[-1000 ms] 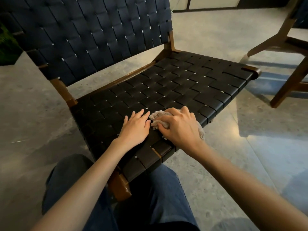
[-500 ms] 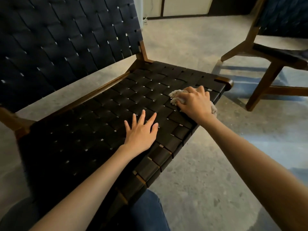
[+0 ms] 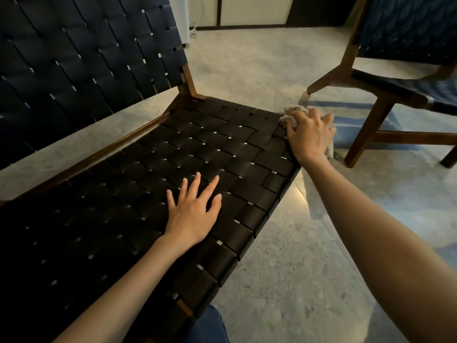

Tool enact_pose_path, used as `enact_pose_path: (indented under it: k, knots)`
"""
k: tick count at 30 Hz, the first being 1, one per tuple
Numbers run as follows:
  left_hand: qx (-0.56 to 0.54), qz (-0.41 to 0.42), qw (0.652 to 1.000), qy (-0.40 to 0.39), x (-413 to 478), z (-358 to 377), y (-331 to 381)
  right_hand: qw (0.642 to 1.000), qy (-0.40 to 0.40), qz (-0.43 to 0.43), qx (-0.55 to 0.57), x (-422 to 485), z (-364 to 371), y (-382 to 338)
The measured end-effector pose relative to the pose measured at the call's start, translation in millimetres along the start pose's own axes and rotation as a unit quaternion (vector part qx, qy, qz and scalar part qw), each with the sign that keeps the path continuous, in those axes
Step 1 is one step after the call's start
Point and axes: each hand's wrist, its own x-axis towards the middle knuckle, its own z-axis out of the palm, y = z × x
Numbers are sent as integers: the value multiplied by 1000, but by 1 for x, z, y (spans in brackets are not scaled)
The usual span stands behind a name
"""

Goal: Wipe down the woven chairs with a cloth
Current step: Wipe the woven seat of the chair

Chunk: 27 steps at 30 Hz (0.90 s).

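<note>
Domestic lounge or lobby: woven wood-framed chair (image 3: 222, 144), second chair (image 3: 395, 87), polished speckled stone floor (image 3: 296, 268)

Pale speckled stone floor (image 3: 284, 280), glossy patch of reflected light (image 3: 300, 197), light wall panels (image 3: 252, 8) with dark trim far behind, white cable (image 3: 193, 32) lying near them

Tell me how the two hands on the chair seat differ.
The left hand lies flat with fingers spread, holding nothing; the right hand curls over a cloth. The left hand rests toward the middle of the seat; the right hand is at its far corner. Both rest on the same seat.
</note>
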Motion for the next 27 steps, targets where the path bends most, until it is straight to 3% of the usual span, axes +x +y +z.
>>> enact_pose_path:
  k: [6,16,22,27]
  knots:
    - [-4,0,1000,6,-1,0,1,997,-17,18,68,-39,-10,-4]
    - [-11,33,999,-36,-41,-7,-7,985,-32,-119,118,-164,-30,-42]
    - [-36,54,997,-41,-85,-22,-36,977,-64,-129,157,-252,-50,-82]
    - [-21,41,998,-52,-114,-28,-49,960,-33,-133,244,-290,-64,-95]
